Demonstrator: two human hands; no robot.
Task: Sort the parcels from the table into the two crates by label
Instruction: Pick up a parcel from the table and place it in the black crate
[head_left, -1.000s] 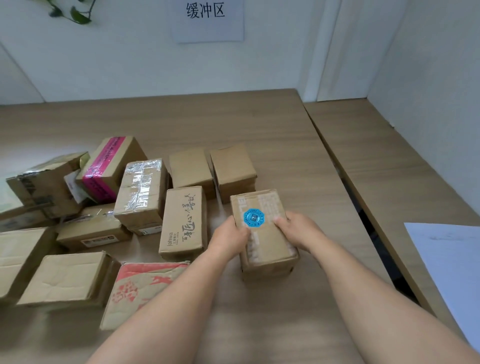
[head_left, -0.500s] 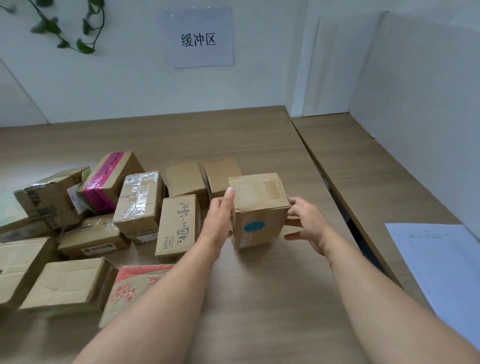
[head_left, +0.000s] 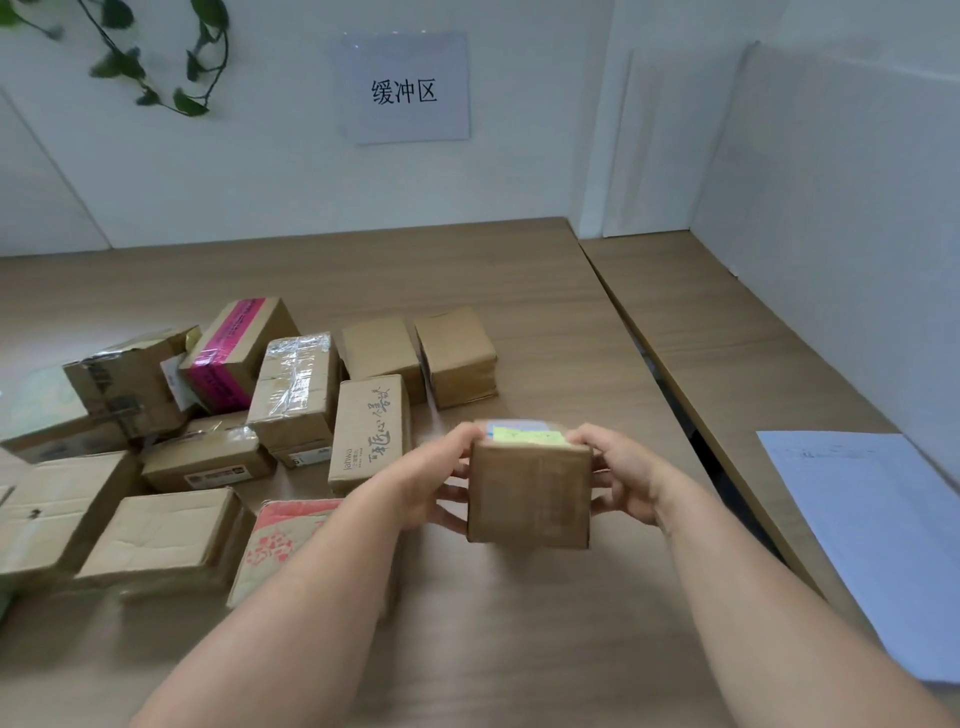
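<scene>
Both hands, left (head_left: 434, 480) and right (head_left: 626, 475), clasp one box (head_left: 529, 491) lifted off the table (head_left: 519, 623); left of my grip the unsorted parcels (head_left: 291, 384) wait, crates unseen, so sorting seems barely begun

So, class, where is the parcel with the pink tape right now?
In the head view, the pink-taped parcel sits at the back left of the pile on the table, beside the clear-taped parcel.

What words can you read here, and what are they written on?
"缓冲区": white wall sign.
"jahwa": side of the brush-lettered parcel; its brush writing is too stylised to read.
Held parcel: yellow-green label, blurred.
Parcel with white label: print too small.
Paper sheet: faint, unreadable.
</scene>
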